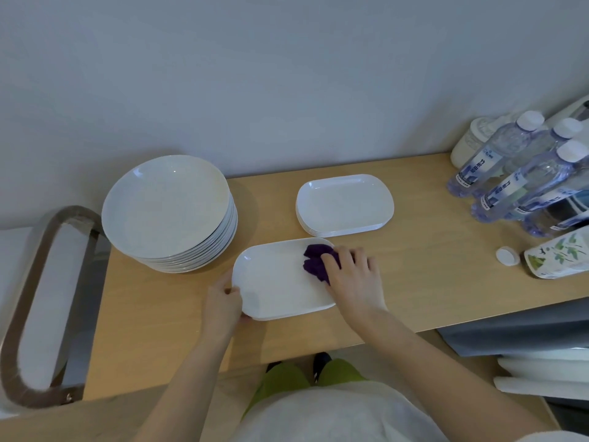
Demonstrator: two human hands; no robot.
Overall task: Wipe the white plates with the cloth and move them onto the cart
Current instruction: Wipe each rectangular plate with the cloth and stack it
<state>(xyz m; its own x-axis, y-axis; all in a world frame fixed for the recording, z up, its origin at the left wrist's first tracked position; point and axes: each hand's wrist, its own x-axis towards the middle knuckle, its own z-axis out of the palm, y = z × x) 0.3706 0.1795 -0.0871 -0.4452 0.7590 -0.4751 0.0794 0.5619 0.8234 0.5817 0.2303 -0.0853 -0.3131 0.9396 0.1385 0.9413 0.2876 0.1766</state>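
Note:
A white oblong plate (274,282) lies on the wooden table (414,282) in front of me. My left hand (223,301) grips its left rim. My right hand (350,275) holds a bunched purple cloth (314,260) and presses it onto the right part of the plate. Behind it sits a stack of several white oblong plates (344,204). To the left stands a tall stack of round white plates (165,205). The cart (35,301), with a brown loop handle, is at the far left beside the table.
Three water bottles (516,173) stand at the right end of the table, with a white jar (468,145) behind them. A lying carton with a leaf print (557,256) and a loose white cap (507,256) sit near the right front. A wall runs behind the table.

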